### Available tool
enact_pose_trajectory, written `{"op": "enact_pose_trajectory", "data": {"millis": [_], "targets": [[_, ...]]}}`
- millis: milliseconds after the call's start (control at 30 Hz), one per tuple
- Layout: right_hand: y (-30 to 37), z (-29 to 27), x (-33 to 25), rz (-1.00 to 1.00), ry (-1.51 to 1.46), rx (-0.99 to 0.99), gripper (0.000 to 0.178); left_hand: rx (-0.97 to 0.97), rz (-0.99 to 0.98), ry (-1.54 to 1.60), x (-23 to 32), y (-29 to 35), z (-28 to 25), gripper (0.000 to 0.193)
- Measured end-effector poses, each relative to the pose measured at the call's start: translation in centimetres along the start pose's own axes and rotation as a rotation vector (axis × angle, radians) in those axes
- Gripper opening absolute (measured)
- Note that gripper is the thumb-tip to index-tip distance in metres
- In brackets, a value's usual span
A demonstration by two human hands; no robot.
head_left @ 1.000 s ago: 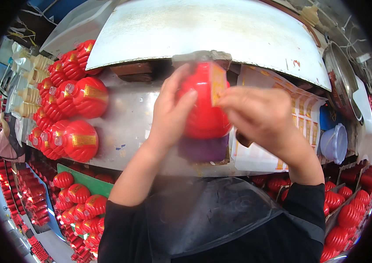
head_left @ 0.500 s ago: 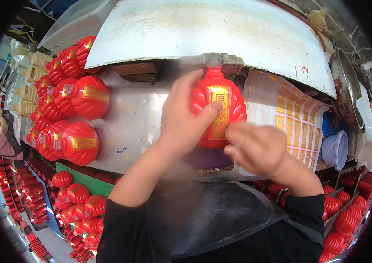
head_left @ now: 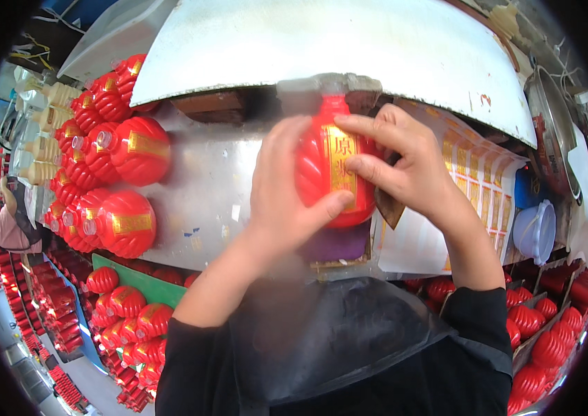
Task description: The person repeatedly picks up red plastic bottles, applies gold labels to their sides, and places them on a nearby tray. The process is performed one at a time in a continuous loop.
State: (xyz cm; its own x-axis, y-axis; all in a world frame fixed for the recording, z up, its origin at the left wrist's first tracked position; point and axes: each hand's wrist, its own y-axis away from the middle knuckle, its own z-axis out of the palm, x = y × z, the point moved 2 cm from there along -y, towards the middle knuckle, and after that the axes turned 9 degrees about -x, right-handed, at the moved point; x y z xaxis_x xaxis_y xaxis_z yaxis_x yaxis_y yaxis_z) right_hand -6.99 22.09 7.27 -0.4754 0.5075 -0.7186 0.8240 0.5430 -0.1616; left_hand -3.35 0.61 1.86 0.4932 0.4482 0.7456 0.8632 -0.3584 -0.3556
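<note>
Holding red bottle point(head_left: 313, 166); gold label point(head_left: 339, 158)

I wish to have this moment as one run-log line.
left hand: on red bottle, left side | right hand: fingers at its gold label | right of bottle: label sheet | left: more red bottles

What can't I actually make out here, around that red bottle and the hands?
All in the head view:
Red bottle: right side partly behind the right hand; its back faces away.
Gold label: lower end partly covered by the left hand's thumb.
Left fingers: blurred.
Sticker sheet: partly behind the right hand.
Purple pad: partly behind the bottle.
</note>
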Motion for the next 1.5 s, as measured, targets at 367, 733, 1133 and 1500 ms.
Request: {"op": "enact_pose_trajectory", "data": {"millis": [367,733,1133,1500], "targets": [[2.9,0.4,-0.4,0.269,-0.206,-0.061,0.07,0.006,-0.079,0.257,-0.5,0.1,-0.1,0.063],[2.0,1.2,-0.7,0.251,0.029,0.032,0.075,0.091,-0.214,0.43,-0.1,-0.2,0.9,0.069],[2.1,1.0,-0.4,0.242,-0.012,-0.005,0.073,0.095,-0.241,0.548,-0.2,-0.2,1.0,0.058],[2.2,0.6,1.4,0.224,-0.287,-0.109,0.069,0.007,0.08,0.025,0.6,-0.8,-0.4,0.047]]}}
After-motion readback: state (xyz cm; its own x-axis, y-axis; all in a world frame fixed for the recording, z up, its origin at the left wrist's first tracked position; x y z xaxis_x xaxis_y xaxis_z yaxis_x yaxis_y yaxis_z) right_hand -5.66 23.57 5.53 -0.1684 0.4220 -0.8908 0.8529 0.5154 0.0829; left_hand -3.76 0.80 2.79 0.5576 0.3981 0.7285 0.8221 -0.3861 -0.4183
